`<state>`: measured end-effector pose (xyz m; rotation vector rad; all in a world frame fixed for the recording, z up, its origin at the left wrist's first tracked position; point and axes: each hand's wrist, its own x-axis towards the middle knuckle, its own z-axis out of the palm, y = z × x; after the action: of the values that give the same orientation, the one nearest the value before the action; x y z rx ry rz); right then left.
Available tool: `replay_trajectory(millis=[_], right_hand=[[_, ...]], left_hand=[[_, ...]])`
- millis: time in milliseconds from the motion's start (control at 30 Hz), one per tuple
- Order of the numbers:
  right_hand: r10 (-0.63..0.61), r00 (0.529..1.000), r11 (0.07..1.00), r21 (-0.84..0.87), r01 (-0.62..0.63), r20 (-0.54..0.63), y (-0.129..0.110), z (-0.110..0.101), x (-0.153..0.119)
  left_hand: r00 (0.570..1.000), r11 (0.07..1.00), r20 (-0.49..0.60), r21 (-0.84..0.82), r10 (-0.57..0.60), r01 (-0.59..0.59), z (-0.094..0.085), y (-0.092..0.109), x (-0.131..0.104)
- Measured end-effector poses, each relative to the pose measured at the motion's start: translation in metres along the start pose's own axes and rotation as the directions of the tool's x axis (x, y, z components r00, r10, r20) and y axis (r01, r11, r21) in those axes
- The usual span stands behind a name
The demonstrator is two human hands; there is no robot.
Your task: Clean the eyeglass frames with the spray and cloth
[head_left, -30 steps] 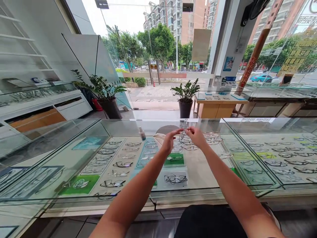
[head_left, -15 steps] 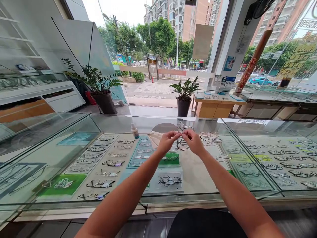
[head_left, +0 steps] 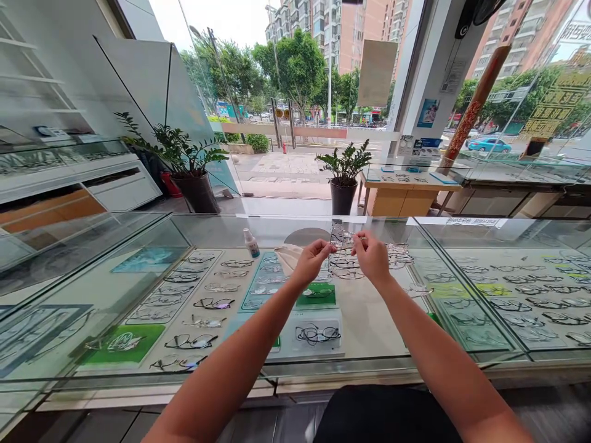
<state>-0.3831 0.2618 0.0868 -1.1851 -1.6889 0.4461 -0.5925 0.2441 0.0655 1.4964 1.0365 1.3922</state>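
My left hand (head_left: 314,261) is closed in a pinch at the edge of a thin-framed pair of eyeglasses (head_left: 342,236), above the glass counter. My right hand (head_left: 372,257) pinches near the other side of the same eyeglasses, its fingers curled. Frames behind overlap the held pair, so its exact outline is hard to make out. Just beyond and below the fingers, several more eyeglass frames (head_left: 347,274) sit in rows. A pale cleaning cloth (head_left: 287,258) lies left of my left hand, and a small spray bottle (head_left: 252,243) stands farther left.
The glass display counter (head_left: 369,364) spans the front, with several eyeglasses inside. Under the glass lie a green card (head_left: 318,295) and dark glasses (head_left: 317,334) on a pale stand. Beyond the counter stand a potted plant (head_left: 343,195) and a wooden cabinet (head_left: 397,198).
My hands, close together before, are now apart. The right hand has moved a little to the right; the left has shifted slightly left. The cloth and bottle stay in place.
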Motion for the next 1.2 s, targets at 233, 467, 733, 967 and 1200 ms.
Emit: replay_trajectory(millis=[233,467,733,967,1200], right_hand=[[-0.121,0.965,0.993,-0.021,0.120,-0.233,0.001,0.001,0.000],[-0.188,0.978,0.982,0.048,0.185,0.087,-0.005,0.012,-0.009],[-0.106,0.994,0.994,-0.025,0.106,0.012,-0.001,0.013,-0.007],[0.089,0.996,0.977,-0.195,-0.090,-0.012,0.007,0.008,-0.002],[-0.104,0.994,0.948,-0.302,0.095,-0.014,0.000,0.009,-0.005]], left_hand=[[0.994,0.995,0.063,-0.041,-0.088,0.091,0.003,-0.001,-0.001],[0.989,0.988,0.115,-0.116,-0.090,0.103,0.005,-0.001,-0.002],[0.994,0.981,-0.005,-0.161,-0.112,0.110,0.004,0.000,-0.001],[0.948,0.970,-0.285,-0.233,-0.139,0.072,-0.007,0.003,0.005],[0.973,0.979,-0.217,-0.201,-0.079,0.035,-0.003,0.000,0.004]])
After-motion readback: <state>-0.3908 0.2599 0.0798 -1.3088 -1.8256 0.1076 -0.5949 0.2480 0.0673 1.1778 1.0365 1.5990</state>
